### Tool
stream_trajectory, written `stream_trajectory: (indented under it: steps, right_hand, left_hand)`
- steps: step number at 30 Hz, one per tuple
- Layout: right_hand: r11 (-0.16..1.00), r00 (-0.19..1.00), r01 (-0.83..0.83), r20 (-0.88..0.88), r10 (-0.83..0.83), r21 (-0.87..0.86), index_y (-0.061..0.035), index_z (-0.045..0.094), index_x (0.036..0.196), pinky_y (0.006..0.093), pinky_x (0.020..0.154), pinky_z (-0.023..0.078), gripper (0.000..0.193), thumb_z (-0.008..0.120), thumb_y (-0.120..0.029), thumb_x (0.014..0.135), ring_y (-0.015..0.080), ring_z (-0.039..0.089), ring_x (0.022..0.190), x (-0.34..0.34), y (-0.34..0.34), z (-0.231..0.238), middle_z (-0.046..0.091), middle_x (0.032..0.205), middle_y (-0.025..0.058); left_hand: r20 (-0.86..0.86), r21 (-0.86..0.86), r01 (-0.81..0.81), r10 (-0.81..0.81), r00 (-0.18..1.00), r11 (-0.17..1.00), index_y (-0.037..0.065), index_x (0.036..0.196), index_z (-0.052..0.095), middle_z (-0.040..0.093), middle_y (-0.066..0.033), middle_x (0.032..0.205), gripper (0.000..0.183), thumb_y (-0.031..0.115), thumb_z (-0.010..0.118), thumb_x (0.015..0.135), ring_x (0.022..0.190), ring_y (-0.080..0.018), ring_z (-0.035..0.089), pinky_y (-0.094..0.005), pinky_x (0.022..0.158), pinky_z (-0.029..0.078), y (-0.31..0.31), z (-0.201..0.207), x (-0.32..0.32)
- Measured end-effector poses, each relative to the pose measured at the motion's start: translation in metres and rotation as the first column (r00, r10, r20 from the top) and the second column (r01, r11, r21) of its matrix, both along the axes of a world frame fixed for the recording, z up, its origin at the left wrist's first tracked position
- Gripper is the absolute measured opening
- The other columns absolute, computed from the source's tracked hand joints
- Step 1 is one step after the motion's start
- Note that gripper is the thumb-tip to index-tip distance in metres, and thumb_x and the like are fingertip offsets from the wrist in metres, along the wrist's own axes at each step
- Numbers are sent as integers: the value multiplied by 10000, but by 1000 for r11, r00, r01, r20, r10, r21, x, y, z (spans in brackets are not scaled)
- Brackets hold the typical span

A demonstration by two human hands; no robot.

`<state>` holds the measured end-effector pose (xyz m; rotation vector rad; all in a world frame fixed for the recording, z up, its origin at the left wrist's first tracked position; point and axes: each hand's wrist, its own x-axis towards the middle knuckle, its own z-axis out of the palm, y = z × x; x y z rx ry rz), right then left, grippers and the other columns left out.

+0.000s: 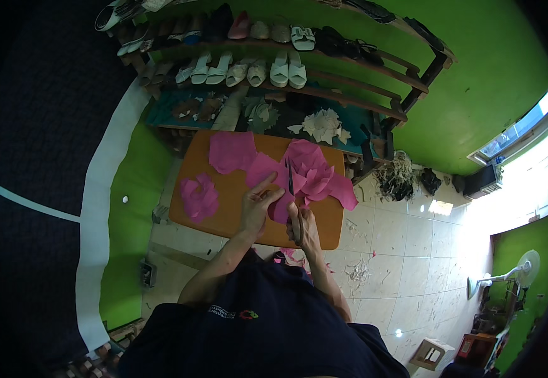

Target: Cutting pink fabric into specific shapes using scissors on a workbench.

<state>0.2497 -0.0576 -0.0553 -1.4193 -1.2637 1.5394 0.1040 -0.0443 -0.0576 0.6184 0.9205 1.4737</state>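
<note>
My right hand (303, 225) grips a pair of scissors (289, 175), its dark blades pointing away from me. The blades lie against a piece of pink sheet material (280, 209); whether they stand apart is too small to tell. My left hand (256, 206) is closed on the same pink piece, just left of the scissors. Both hands are over an orange-brown table (236, 220). Around them on the tabletop lie a flat pink sheet (231, 151), a curled pink offcut (199, 198) and a heap of pink pieces (311, 170), one of which hangs over the right edge.
Behind the table, wooden racks hold several pairs of shoes and sandals (288, 69). Pale scraps (324, 125) rest on the lower shelf. Offcuts (358, 271) litter the tiled floor at right, near a bundle of shreds (397, 176). A white fan (526, 268) stands far right.
</note>
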Motion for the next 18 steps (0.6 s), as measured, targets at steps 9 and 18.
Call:
stream_trajectory:
  steps: [9,18]
  right_hand:
    - [995,998,55,-9,-56,-86,-84,503,694,259,387,340,588,643,-628,867,78,431,422,4,-1,-5,444,555,-29]
    - [993,998,64,-6,-65,-97,-100,503,674,257,383,327,539,675,-573,868,70,413,415,5,-3,2,425,541,-45]
  left_hand:
    - [-13,45,23,-23,1000,999,-14,1373,532,694,-53,899,521,-21,679,873,808,-93,663,-241,779,538,3,-6,-9]
    - [-15,27,37,-37,999,999,-12,1364,545,704,-59,910,505,-41,644,869,798,-91,661,-236,793,535,2,-3,-14]
